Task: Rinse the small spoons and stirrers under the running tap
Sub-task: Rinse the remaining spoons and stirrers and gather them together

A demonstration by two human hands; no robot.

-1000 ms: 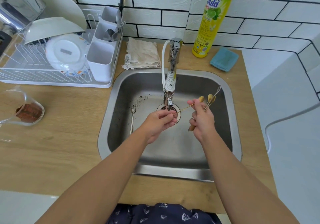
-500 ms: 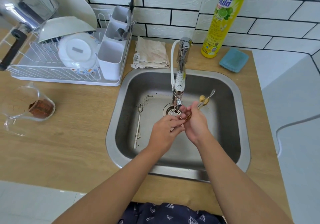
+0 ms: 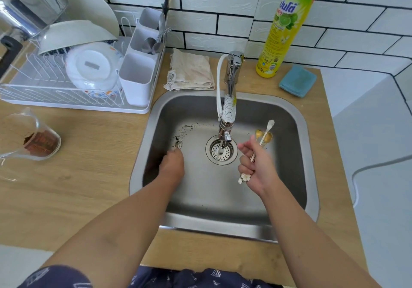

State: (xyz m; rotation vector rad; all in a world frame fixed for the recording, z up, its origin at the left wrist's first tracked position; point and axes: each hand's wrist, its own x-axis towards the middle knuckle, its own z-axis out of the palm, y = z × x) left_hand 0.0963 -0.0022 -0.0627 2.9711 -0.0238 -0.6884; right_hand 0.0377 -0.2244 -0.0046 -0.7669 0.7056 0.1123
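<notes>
My right hand (image 3: 258, 169) grips a bundle of small spoons and stirrers (image 3: 264, 136) to the right of the drain; gold bowls and a white tip stick up, and a white flower end (image 3: 244, 178) pokes out below my fist. A thin stream runs from the tap (image 3: 229, 109) into the drain strainer (image 3: 221, 151). A silver spoon (image 3: 178, 144) lies on the sink floor at the left. My left hand (image 3: 172, 165) is down on its handle with fingers bunched on it; only the bowl shows.
The steel sink (image 3: 289, 118) has dark specks near the spoon. A white dish rack (image 3: 66, 100) with a cutlery holder (image 3: 136, 80) stands back left. Also here are a beige cloth (image 3: 191, 71), a dish soap bottle (image 3: 283, 27), a blue sponge (image 3: 297, 81) and a glass jug (image 3: 29, 138).
My left hand left the stream and moved left down to the silver spoon. My right hand drew the bundle rightward, away from the water.
</notes>
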